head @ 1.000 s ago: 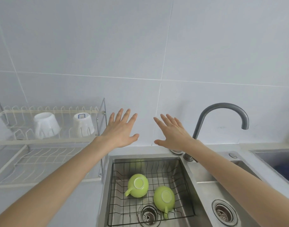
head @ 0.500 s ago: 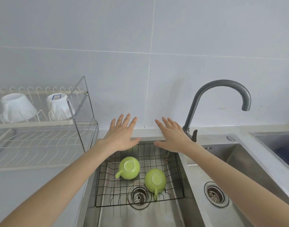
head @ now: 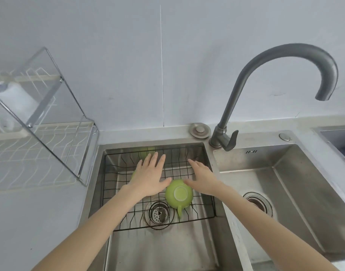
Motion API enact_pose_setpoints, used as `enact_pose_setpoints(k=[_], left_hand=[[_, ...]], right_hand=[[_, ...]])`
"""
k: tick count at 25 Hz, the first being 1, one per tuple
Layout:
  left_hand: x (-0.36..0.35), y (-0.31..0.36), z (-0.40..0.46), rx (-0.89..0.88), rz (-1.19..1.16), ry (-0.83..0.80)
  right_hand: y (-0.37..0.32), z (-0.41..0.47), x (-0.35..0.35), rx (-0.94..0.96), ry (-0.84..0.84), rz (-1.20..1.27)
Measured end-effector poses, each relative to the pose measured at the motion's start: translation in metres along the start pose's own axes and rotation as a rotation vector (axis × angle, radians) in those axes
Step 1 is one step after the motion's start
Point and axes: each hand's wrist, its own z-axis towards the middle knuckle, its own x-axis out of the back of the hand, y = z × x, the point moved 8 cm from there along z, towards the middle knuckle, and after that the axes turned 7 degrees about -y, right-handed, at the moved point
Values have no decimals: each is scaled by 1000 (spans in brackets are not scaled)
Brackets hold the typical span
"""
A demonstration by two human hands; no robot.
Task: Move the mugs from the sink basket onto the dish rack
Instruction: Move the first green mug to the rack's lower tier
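A green mug (head: 179, 194) lies upside down in the black wire sink basket (head: 205, 217), its handle pointing toward me. A second green mug (head: 134, 174) is almost wholly hidden under my left hand (head: 150, 176); only a sliver of it shows at the hand's left side. My left hand hovers flat with fingers spread, palm down. My right hand (head: 202, 178) is also open and spread, just right of the visible mug, thumb close to its rim. The dish rack (head: 40, 153) stands on the counter at the left.
A white mug (head: 17, 102) sits upside down on the rack's upper shelf. A grey curved tap (head: 265, 79) rises behind the sinks. A second sink bowl (head: 275, 192) lies to the right. The left sink's drain (head: 159, 212) sits under the basket.
The view has tilted down and closer. Both hands have dropped from the sink's back edge into the basket, and my left hand now covers the left mug.
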Motion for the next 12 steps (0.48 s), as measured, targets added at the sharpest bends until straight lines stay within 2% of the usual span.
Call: enact_pose_setpoints(k=[7,12], left_hand=[[-70,1,31,24,-148,-175],[-114,-2,52,99,-478,-256]], right_hand=[[42,35,-60,-100,-132,194],[66,56,-91,-186,-179,323]])
